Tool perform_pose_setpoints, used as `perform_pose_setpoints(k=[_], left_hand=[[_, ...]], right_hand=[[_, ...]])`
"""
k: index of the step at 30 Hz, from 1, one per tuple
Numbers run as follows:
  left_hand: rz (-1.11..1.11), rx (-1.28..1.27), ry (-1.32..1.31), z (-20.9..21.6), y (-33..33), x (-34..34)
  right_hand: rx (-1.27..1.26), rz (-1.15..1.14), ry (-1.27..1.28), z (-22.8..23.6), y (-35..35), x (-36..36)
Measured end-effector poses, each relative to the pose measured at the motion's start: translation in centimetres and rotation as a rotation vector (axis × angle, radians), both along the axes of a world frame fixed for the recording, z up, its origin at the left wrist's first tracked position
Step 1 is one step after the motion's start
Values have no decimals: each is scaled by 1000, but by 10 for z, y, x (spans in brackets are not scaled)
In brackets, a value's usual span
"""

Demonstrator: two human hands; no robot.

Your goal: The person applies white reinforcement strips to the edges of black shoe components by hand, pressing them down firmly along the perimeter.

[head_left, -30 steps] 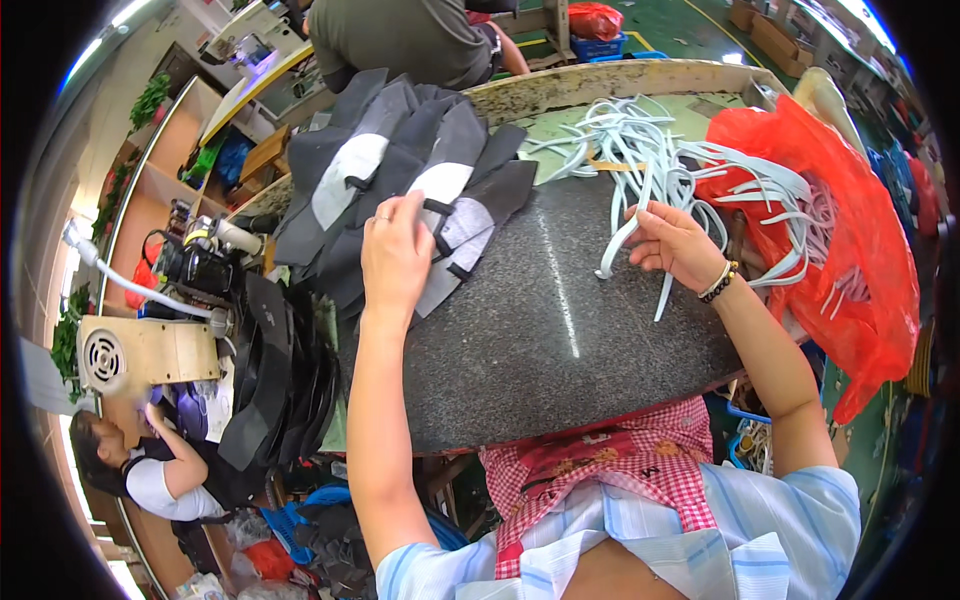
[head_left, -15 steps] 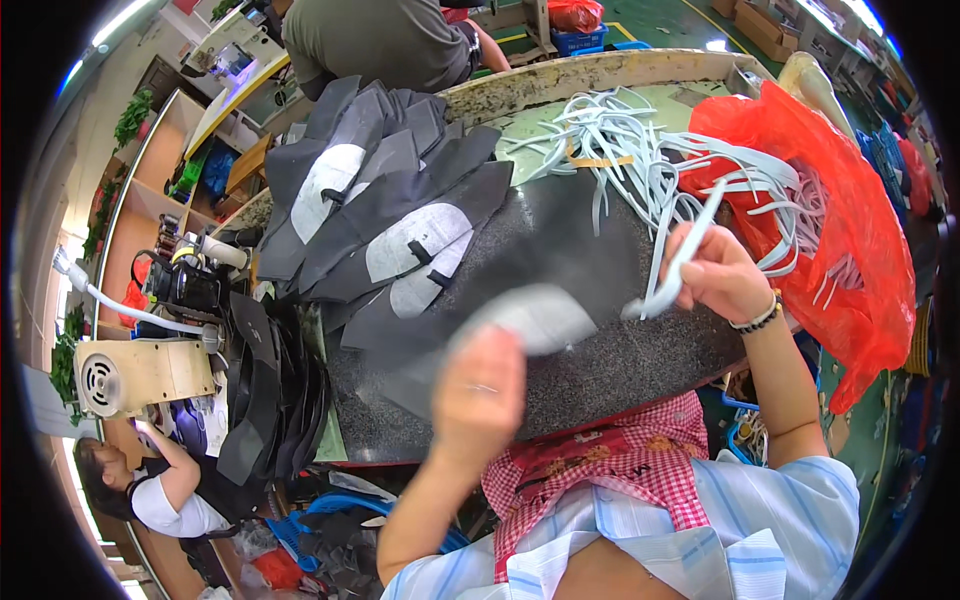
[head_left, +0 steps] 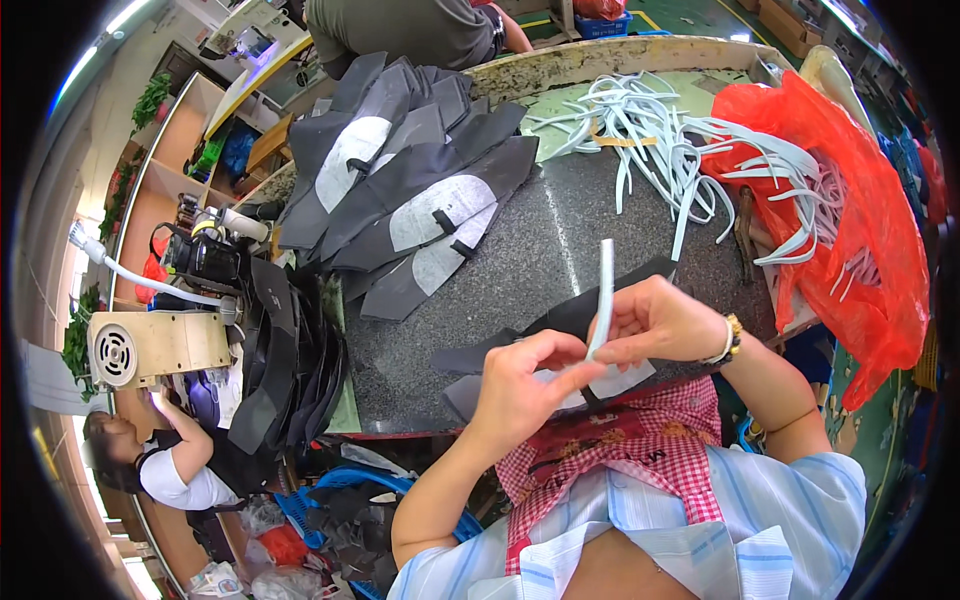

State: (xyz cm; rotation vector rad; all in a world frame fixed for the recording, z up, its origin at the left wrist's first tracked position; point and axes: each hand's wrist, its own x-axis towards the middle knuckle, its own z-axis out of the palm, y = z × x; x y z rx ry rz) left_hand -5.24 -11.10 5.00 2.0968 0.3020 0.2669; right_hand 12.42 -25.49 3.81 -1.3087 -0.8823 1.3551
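Long black pieces (head_left: pixel 265 355) are stacked on the left, beside the counter (head_left: pixel 515 265). Next, a pile of dark pieces (head_left: pixel 440 215) with pale patches lies on top. The left hand (head_left: pixel 525 388) bends its thumb and fingers close to a pale blue strip (head_left: pixel 605 285); I cannot tell if it grips. The strip sticks up over one dark piece (head_left: pixel 575 315) near the front edge. The right hand (head_left: pixel 655 325) pinches the strip. Farther right are a heap of strips (head_left: pixel 640 115) and a red bag (head_left: pixel 875 250).

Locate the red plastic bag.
In the head view, the red plastic bag is at the right edge of the table, just right of the tangled pale strips, some reaching over it.
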Motion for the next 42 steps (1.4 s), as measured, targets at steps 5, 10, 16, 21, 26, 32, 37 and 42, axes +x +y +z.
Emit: perform_pose_setpoints(k=[5, 10, 16, 21, 26, 32, 37, 42], left_hand=[[131, -729, -22, -29, -2, 8], [179, -743, -57, -35, -5, 9], [145, -702, -63, -35, -6, 9], [148, -714, -21, -35, -11, 12], [101, -735, -5, -33, -10, 13], [318, -33, -67, -24, 55, 41], [450, 648, -209, -26, 107, 62], [-425, 480, -40, -24, 38, -23]], right_hand=[[-57, -114, 82, -6, -1, -3], [11, -186, 17, -5, -4, -15], [36, -140, -399, 10, -4, -11], [-27, -115, -476, 12, -8, -9], [22, -147, -340, -7, -10, -6], [408, -331, 864, -41, -46, 36], [579, -351, 1186, -25, -50, 8], [348, -371, 662, -25, -40, -40]])
